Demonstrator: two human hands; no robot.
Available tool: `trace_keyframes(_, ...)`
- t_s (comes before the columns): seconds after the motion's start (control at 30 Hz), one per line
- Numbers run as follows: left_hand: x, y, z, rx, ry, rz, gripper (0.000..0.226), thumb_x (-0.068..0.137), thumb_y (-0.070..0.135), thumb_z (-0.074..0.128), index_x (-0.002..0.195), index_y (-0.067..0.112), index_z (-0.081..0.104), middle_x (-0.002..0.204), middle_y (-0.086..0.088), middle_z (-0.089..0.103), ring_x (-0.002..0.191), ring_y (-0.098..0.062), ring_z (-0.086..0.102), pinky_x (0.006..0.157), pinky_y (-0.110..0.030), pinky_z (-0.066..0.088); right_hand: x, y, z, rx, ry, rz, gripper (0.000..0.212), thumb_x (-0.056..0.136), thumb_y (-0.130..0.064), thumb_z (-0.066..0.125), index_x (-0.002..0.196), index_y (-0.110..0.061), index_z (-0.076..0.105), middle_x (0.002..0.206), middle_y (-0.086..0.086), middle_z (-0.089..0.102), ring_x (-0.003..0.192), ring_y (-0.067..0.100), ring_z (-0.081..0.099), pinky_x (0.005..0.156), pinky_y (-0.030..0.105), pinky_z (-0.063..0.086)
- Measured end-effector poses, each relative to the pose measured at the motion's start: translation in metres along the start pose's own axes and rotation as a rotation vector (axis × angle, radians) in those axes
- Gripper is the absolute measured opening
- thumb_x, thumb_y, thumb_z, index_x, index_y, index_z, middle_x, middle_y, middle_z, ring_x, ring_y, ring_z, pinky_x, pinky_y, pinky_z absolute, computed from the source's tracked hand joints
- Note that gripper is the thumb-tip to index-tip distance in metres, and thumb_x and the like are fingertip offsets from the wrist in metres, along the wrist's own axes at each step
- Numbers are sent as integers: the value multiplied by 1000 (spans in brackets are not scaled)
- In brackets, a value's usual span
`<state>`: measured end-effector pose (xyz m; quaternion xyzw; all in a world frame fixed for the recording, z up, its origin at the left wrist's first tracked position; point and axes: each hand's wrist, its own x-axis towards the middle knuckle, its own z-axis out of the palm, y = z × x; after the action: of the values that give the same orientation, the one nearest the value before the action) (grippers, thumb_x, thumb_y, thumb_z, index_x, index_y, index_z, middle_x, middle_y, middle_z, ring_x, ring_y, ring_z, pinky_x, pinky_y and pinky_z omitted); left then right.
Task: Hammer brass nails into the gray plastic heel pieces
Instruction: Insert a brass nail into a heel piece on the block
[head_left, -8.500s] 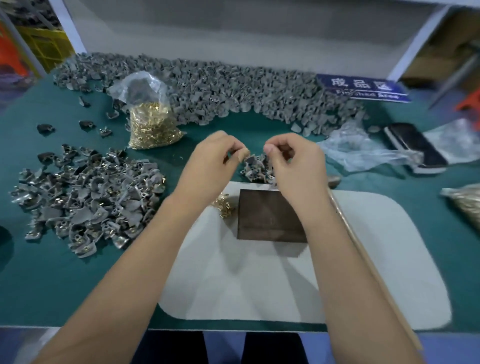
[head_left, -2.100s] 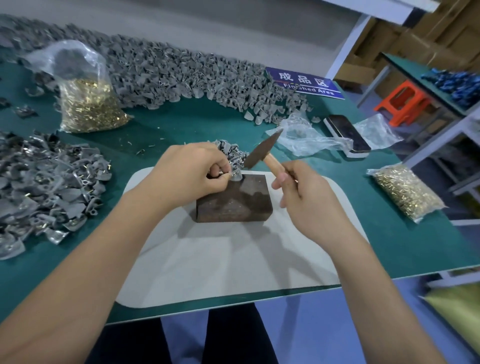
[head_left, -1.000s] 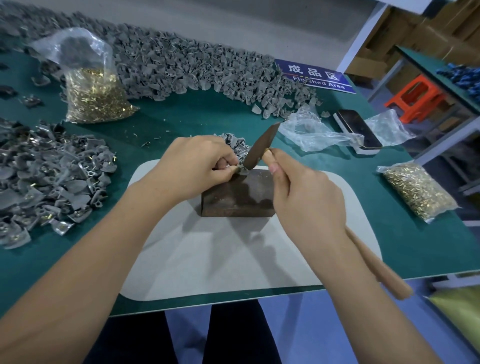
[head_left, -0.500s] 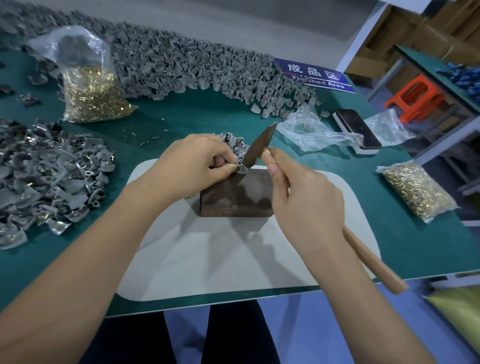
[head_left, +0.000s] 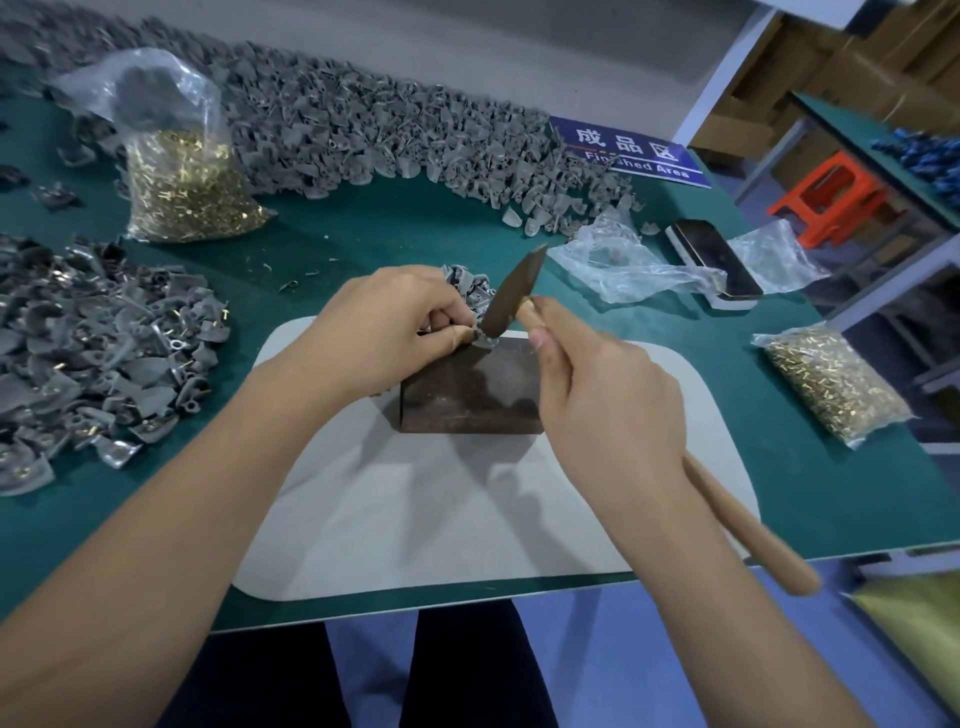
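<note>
A dark metal block (head_left: 470, 387) sits on a grey mat (head_left: 467, 509). My left hand (head_left: 384, 332) pinches a small gray heel piece (head_left: 485, 340) against the block's far edge. My right hand (head_left: 602, 395) grips a wooden-handled hammer (head_left: 511, 296) close to its head, and the dark head rests down on the heel piece. The handle's end (head_left: 758, 540) sticks out past my wrist. The nail itself is hidden under the hammer head and my fingers.
A heap of gray heel pieces (head_left: 98, 353) lies at the left and a long bank of them (head_left: 363, 124) along the back. Bags of brass nails stand at back left (head_left: 182, 187) and right (head_left: 831, 384). A phone (head_left: 714, 265), clear plastic (head_left: 623, 265) and a blue sign (head_left: 631, 153) lie at right.
Over the last second the hammer head has bobbed slightly over the heel piece; it is now down on it. My left hand has kept its pinch on the block.
</note>
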<state>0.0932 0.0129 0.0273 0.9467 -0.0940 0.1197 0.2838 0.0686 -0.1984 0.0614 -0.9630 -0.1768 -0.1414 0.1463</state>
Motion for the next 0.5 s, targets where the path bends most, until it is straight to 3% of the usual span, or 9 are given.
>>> trace_keyframes(0.1, 0, 0, 1, 2, -1, 0, 7, 92, 33, 71, 98, 36, 74, 86, 13, 59, 82, -9, 55, 68, -30, 42, 0, 2, 1, 46, 116, 15, 37, 108, -38, 39, 142, -37, 56, 92, 5, 71, 76, 38, 64, 57, 38, 37)
trace_keyframes(0.2, -1, 1, 0, 7, -3, 10, 9, 93, 33, 69, 100, 34, 74, 89, 12, 60, 83, -10, 55, 68, -31, 43, 0, 1, 3, 20, 17, 8, 37, 108, -41, 37, 140, -41, 55, 93, 2, 71, 81, 37, 65, 60, 40, 43)
trace_keyframes(0.33, 0, 2, 0, 7, -8, 13, 10, 93, 33, 69, 101, 34, 74, 89, 12, 60, 83, -10, 54, 69, -31, 44, 0, 1, 2, 67, 147, 16, 37, 108, -36, 42, 143, -36, 57, 91, 4, 71, 75, 36, 64, 57, 37, 38)
trace_keyframes(0.43, -1, 2, 0, 9, -9, 14, 11, 93, 32, 69, 102, 33, 75, 90, 11, 60, 83, -10, 54, 71, -33, 47, 1, 0, 3, 14, 32, 9, 35, 109, -41, 38, 138, -40, 57, 89, 4, 71, 79, 37, 64, 57, 37, 34)
trace_keyframes(0.5, -1, 3, 0, 7, -8, 16, 11, 93, 32, 69, 102, 32, 75, 89, 11, 60, 83, -10, 54, 70, -34, 47, 4, 3, 2, 11, 59, 34, 36, 108, -41, 38, 139, -41, 57, 92, 3, 73, 81, 35, 65, 59, 36, 32)
